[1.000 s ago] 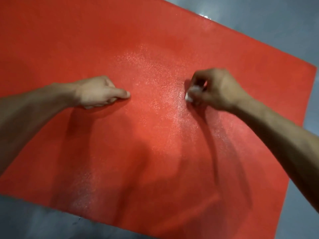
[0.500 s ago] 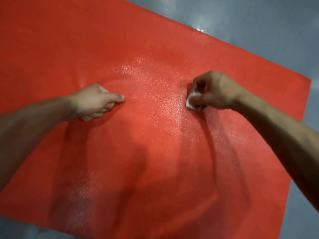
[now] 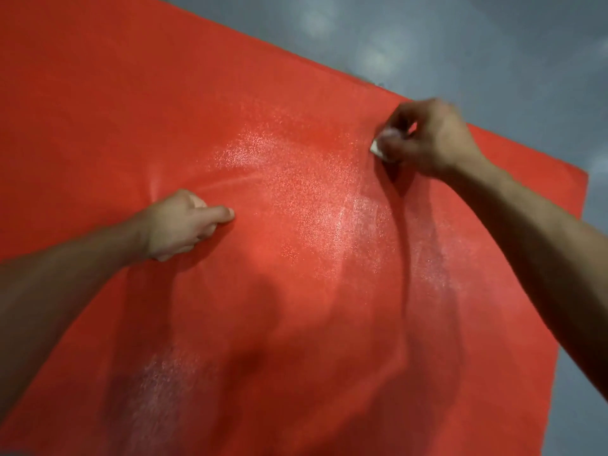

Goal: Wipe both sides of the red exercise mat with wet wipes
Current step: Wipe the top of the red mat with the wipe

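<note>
The red exercise mat (image 3: pixel 269 93) lies flat on the floor and fills most of the view, with pale damp streaks across its middle. My right hand (image 3: pixel 427 139) pinches a small folded white wet wipe (image 3: pixel 378 149) and holds it down on the mat near the far right edge. My left hand (image 3: pixel 179 225) rests on the mat left of centre, its fingers curled under and one finger stretched out along the surface, holding nothing.
Grey glossy floor (image 3: pixel 493 44) shows beyond the mat's far edge and along the right side (image 3: pixel 589 324). Dark shadows of my arms and body fall across the near half of the mat.
My right hand has slid the wipe away from me toward the mat's far right edge. The left hand has stayed pressed on the mat. The view has shifted, showing more floor.
</note>
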Demonstrator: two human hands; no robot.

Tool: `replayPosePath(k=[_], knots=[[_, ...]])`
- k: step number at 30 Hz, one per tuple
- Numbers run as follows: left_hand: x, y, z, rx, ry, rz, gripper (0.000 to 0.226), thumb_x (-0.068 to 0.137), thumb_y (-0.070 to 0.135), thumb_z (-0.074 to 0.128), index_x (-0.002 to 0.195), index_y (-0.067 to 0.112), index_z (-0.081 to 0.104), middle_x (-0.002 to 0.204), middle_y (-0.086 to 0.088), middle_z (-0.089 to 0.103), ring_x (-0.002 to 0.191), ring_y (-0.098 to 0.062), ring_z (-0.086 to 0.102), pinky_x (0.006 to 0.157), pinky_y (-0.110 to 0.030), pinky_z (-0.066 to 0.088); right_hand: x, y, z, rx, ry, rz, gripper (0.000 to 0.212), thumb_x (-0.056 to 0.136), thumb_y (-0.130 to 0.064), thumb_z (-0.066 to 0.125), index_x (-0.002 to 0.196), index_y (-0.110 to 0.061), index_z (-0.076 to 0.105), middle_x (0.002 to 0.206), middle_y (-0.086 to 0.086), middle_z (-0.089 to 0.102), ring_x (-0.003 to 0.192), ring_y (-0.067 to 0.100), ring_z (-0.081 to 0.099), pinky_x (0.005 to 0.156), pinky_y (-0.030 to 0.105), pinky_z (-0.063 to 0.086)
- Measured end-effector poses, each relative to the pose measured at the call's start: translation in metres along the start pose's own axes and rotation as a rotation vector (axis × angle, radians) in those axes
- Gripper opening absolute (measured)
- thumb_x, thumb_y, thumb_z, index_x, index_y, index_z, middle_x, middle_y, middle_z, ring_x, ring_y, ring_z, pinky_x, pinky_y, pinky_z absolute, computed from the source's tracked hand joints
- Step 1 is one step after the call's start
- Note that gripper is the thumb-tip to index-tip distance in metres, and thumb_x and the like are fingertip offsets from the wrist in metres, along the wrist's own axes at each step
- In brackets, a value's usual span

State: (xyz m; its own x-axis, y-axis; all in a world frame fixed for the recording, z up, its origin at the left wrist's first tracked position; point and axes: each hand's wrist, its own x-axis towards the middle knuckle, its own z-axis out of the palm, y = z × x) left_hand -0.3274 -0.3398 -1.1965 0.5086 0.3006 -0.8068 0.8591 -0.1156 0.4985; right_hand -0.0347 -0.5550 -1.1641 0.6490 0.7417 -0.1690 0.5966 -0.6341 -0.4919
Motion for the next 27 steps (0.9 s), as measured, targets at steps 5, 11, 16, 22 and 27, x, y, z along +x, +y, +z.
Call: replayPosePath(k=[5,11,16,22,27], knots=[[-0.001,-0.001,-0.002,-0.026,-0.027,0.03,0.067,0.084,0.054,0.069,0.034,0.019,0.044,0.041,0.0,0.027,0.03,-0.012,0.024,0.046,-0.017,0.022,0.055,0.013,-0.012,-0.021,0.186,0.076,0.026,0.076,-0.026,0.068,0.095,-0.01,0.076,0.088,0.012,0.073,0.076,0.02,0.064,0.059,0.022,0.034],[-0.001,-0.005,0.0,0.047,0.053,0.056,0.069,0.101,0.041,0.058,0.036,0.021,0.05,0.04,0.001,0.029,0.03,-0.014,0.023,0.041,-0.013,0.022,0.027,0.017,-0.029,0.056,-0.225,0.179,0.007,0.085,-0.013,0.08,0.088,-0.009,0.075,0.077,0.012,0.071,0.065,0.013,0.063,0.065,0.032,0.054],[-0.001,-0.004,0.0,0.028,0.042,0.058,0.069,0.102,0.039,0.058,0.036,0.019,0.048,0.039,0.002,0.028,0.029,-0.013,0.022,0.04,-0.012,0.021,0.047,0.025,-0.019,0.001,0.012,0.266,0.015,0.084,-0.016,0.075,0.097,-0.01,0.076,0.086,0.012,0.072,0.068,0.016,0.061,0.064,0.033,0.049],[0.0,-0.007,0.0,0.04,0.095,0.045,0.061,0.099,0.042,0.062,0.047,0.016,0.045,0.039,0.002,0.033,0.029,-0.014,0.025,0.039,-0.013,0.021,0.066,0.021,-0.033,-0.228,0.259,0.239,0.028,0.091,-0.03,0.056,0.109,-0.009,0.063,0.109,0.022,0.069,0.1,0.04,0.063,0.069,0.036,0.038],[-0.001,-0.006,-0.001,0.059,0.1,0.054,0.052,0.099,0.043,0.063,0.057,0.015,0.049,0.035,0.007,0.035,0.027,-0.011,0.027,0.034,-0.013,0.017,0.049,0.024,-0.045,-0.642,0.073,0.354,0.038,0.089,-0.029,0.071,0.115,-0.003,0.062,0.115,0.034,0.063,0.103,0.051,0.064,0.083,0.051,0.053]])
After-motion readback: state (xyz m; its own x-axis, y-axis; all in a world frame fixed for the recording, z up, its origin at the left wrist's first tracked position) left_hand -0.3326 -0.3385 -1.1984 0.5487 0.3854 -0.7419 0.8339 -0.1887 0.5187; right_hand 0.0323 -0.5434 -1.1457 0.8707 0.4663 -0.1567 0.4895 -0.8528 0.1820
